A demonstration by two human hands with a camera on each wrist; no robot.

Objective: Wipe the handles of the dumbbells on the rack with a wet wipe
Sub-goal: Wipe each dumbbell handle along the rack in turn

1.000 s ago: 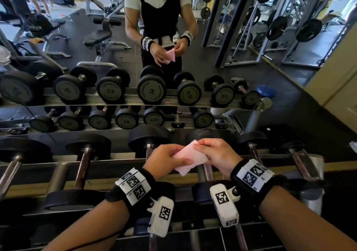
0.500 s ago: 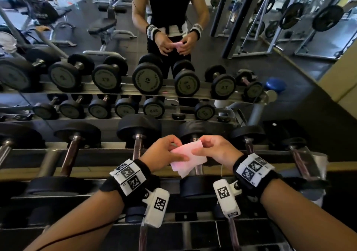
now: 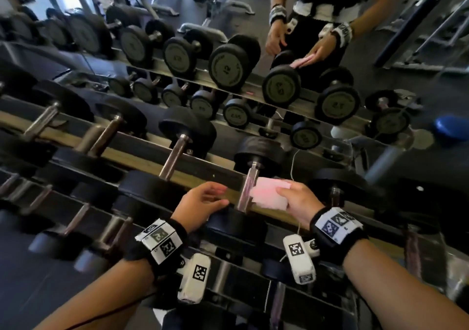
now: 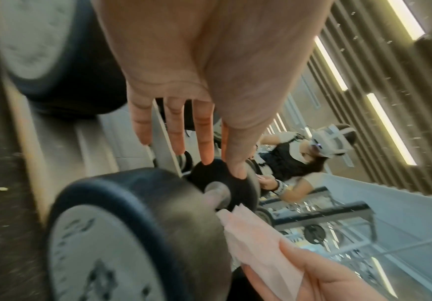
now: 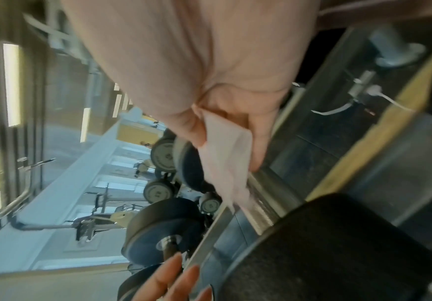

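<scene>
A gym: a tiered steel rack [image 3: 142, 152] carries rows of black dumbbells, and a mirror [image 3: 291, 116] behind it repeats the rack, the dark floor and the benches. Only the left wrist view catches the slatted ceiling with strip lights and the mirrored person in a headset; only the right wrist view shows a white cable lying behind the rail. From the head view, the right hand [image 3: 298, 199] pinches a pink wipe [image 3: 269, 194] between thumb and fingers, its free edge touching the right side of one dumbbell's handle [image 3: 247, 190]. The left hand [image 3: 200, 204] hangs just left of that handle, fingers loosely spread and holding nothing; in its wrist view the fingertips [image 4: 206, 150] reach toward the far weight head.
</scene>
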